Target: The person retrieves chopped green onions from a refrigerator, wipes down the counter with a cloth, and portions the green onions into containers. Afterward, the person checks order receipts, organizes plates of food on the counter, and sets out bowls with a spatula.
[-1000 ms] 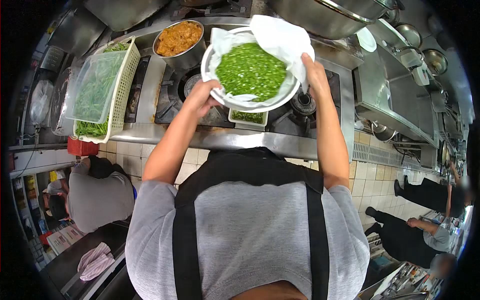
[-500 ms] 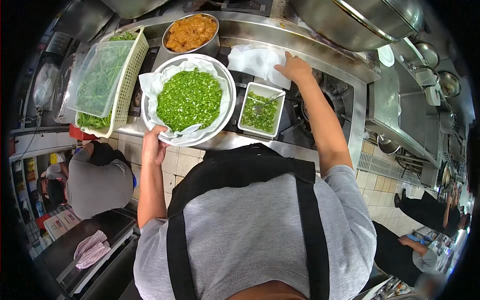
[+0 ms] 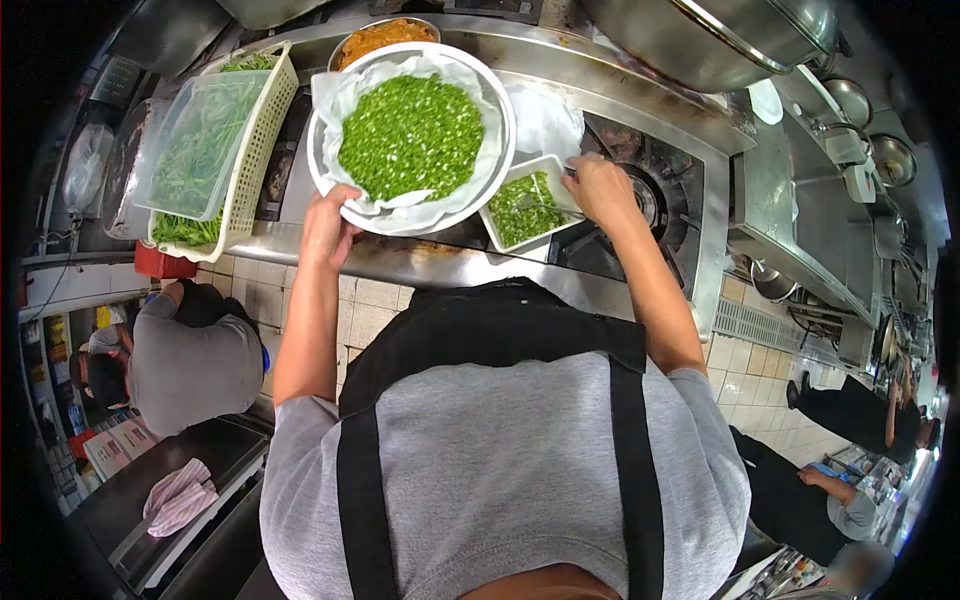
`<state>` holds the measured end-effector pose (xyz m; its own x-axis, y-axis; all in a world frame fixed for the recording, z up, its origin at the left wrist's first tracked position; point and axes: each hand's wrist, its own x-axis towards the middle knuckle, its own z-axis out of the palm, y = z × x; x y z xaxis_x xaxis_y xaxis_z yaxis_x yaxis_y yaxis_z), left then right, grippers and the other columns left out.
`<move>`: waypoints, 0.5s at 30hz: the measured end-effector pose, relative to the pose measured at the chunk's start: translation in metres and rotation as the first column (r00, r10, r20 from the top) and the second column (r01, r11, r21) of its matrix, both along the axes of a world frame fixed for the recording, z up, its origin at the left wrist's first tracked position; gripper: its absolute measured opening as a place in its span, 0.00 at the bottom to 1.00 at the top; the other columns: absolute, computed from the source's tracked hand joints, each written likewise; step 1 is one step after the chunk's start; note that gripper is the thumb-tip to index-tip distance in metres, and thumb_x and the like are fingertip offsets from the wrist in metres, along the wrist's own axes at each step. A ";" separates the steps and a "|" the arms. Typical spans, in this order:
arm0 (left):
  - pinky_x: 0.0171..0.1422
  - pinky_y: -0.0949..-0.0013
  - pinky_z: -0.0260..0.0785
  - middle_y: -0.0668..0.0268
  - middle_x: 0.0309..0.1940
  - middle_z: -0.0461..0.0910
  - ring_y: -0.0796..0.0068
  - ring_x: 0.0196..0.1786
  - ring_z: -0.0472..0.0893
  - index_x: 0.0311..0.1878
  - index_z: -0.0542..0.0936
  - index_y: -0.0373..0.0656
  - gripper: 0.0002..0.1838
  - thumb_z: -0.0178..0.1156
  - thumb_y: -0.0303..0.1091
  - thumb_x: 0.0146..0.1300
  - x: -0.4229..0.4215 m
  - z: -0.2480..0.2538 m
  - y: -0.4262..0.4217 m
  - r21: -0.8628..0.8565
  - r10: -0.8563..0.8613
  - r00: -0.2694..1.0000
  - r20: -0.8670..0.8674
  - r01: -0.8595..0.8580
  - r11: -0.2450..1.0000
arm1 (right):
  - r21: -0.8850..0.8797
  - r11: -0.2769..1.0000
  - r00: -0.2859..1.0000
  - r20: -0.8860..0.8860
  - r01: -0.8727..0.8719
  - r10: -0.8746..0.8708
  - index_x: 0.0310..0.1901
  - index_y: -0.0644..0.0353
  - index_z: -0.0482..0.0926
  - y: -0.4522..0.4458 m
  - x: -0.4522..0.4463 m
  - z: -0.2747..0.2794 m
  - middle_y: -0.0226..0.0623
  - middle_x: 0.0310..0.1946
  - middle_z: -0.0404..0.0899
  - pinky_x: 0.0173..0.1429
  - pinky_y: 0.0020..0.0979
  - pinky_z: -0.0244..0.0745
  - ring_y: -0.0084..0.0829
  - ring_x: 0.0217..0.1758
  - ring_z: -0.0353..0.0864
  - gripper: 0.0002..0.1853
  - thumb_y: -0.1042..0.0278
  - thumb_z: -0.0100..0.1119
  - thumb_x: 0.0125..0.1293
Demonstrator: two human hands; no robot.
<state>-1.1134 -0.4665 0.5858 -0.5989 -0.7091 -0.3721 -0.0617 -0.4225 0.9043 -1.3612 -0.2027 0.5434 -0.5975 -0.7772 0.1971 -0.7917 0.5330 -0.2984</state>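
Observation:
My left hand [image 3: 330, 228] is closed on the near-left rim of a large round metal bowl [image 3: 505, 135]. Loose white paper [image 3: 330, 95] lines this bowl, and chopped green onions [image 3: 412, 138] fill it. At the far-right corner of a small white square container [image 3: 517, 247], the fingers of my right hand [image 3: 603, 192] grip the rim. Fewer chopped greens [image 3: 522, 205] lie inside the container, with a metal spoon [image 3: 560, 210] leaning out to the right. White paper [image 3: 548, 125] lies flat behind it, partly covered by the bowl.
A pan of orange-brown marinated food [image 3: 385, 38] stands behind the bowl. Leafy greens fill a cream basket [image 3: 262, 140] at left, under a clear plastic tub [image 3: 195, 150]. A gas burner [image 3: 650, 200] is at right, a big metal pot [image 3: 715, 40] beyond. Other people [image 3: 195, 365] are nearby.
The round bowl has moved up and right with my left hand, now overlapping the orange-brown food's pan. My right hand has left the paper for the square container, which has turned.

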 end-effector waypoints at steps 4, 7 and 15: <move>0.32 0.69 0.79 0.59 0.38 0.79 0.69 0.33 0.81 0.51 0.70 0.31 0.21 0.53 0.26 0.51 -0.038 0.004 -0.001 -0.051 -0.141 0.990 -0.016 0.141 0.989 | 0.186 0.981 0.992 -0.097 -0.057 0.076 0.30 0.60 0.82 0.000 0.033 0.021 0.43 0.33 0.78 0.38 0.37 0.77 0.40 0.37 0.80 0.12 0.59 0.60 0.53; 0.33 0.66 0.78 0.58 0.40 0.78 0.68 0.36 0.81 0.52 0.69 0.33 0.23 0.52 0.28 0.50 -0.068 0.005 0.004 -0.092 -0.192 0.981 -0.008 0.191 0.977 | 0.401 0.915 0.971 -0.197 -0.045 0.135 0.28 0.59 0.82 -0.003 0.042 -0.006 0.40 0.34 0.79 0.36 0.34 0.77 0.38 0.41 0.80 0.08 0.69 0.54 0.53; 0.22 0.74 0.65 0.64 0.35 0.76 0.74 0.29 0.76 0.54 0.68 0.37 0.25 0.51 0.27 0.48 -0.120 -0.003 0.003 -0.153 -0.333 0.943 -0.024 0.326 0.933 | 0.188 0.982 0.997 -0.078 0.006 0.008 0.29 0.58 0.78 0.039 0.041 0.065 0.45 0.26 0.78 0.35 0.42 0.75 0.44 0.31 0.80 0.05 0.69 0.53 0.56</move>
